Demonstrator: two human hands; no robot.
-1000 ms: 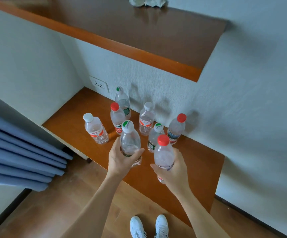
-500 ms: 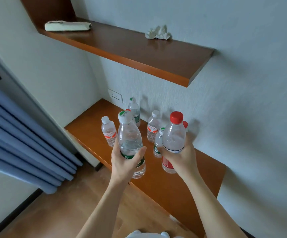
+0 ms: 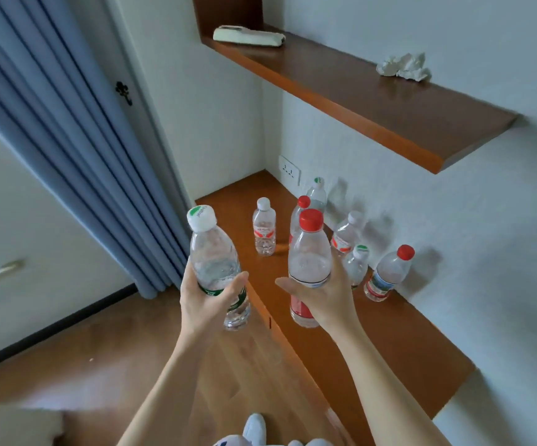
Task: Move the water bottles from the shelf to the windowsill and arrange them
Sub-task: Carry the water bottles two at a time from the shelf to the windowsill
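Note:
My left hand (image 3: 207,304) grips a clear bottle with a white and green cap (image 3: 214,262), held upright in the air left of the lower shelf. My right hand (image 3: 325,299) grips a clear bottle with a red cap and red label (image 3: 309,255), lifted above the lower shelf's front edge. Several more bottles stand on the lower wooden shelf (image 3: 389,342): a white-capped one (image 3: 264,226) at the left, a red-capped one (image 3: 389,273) at the right, and others partly hidden behind my right hand.
An upper wooden shelf (image 3: 357,101) overhangs, holding a flat pale object (image 3: 248,36) and crumpled paper (image 3: 404,66). Blue curtains (image 3: 67,130) hang at left. A wall socket (image 3: 289,170) sits in the corner. Wooden floor (image 3: 100,349) lies below, with my white shoes (image 3: 256,428).
Both hands have lifted their bottles off the lower shelf and drawn them back toward me. The view has swung left, bringing the curtains and more floor into sight.

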